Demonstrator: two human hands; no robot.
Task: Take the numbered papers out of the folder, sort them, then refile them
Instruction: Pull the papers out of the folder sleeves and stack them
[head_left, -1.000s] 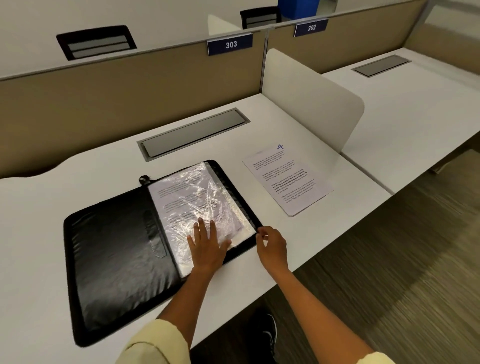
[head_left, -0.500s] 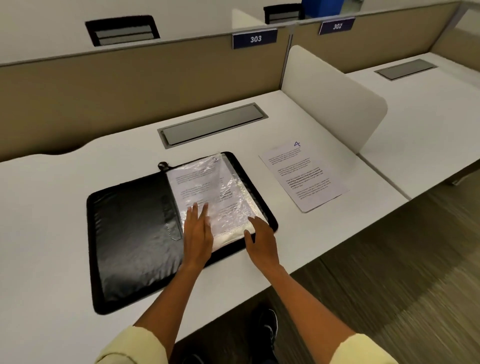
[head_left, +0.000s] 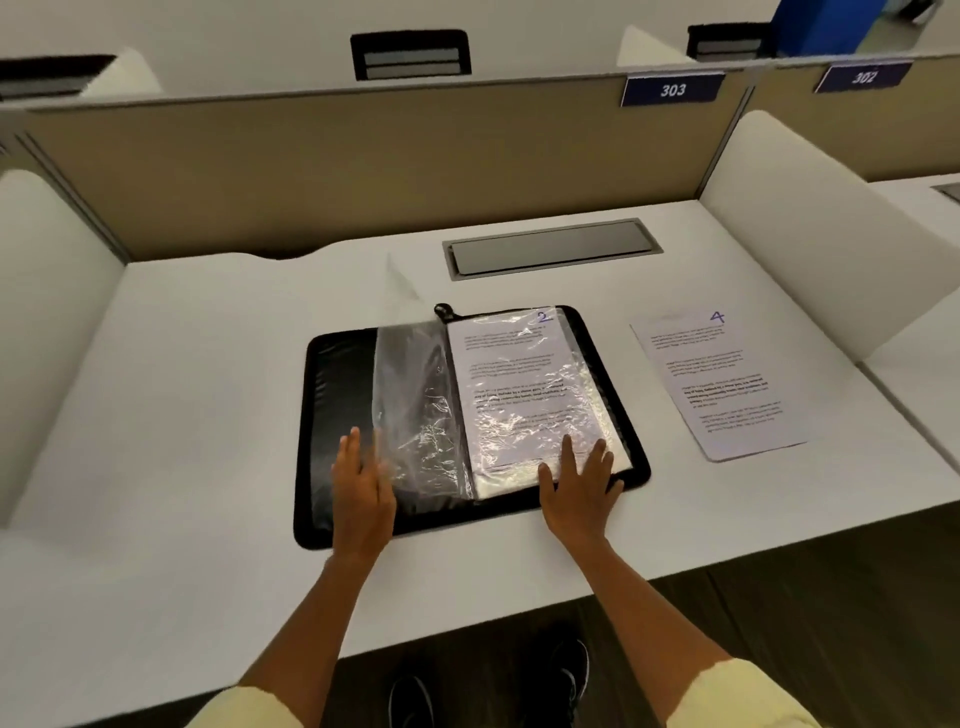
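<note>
Head view, folder (head_left: 343, 374) under both hands' fingers (head_left: 569, 452)

A white desk (head_left: 208, 415) bears an open black folder (head_left: 343, 374) and, beside it, a loose sheet marked 4 (head_left: 722, 384).

Pale yellow sleeves (head_left: 743, 696) (short), black shoes (head_left: 569, 675) w/ trim.

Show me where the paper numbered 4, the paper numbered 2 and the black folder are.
paper numbered 4 (head_left: 719, 387): head view, middle of the sheet on the desk.
paper numbered 2 (head_left: 511, 379): head view, printed text under its plastic sleeve.
black folder (head_left: 340, 379): head view, bare left inner cover.
</note>
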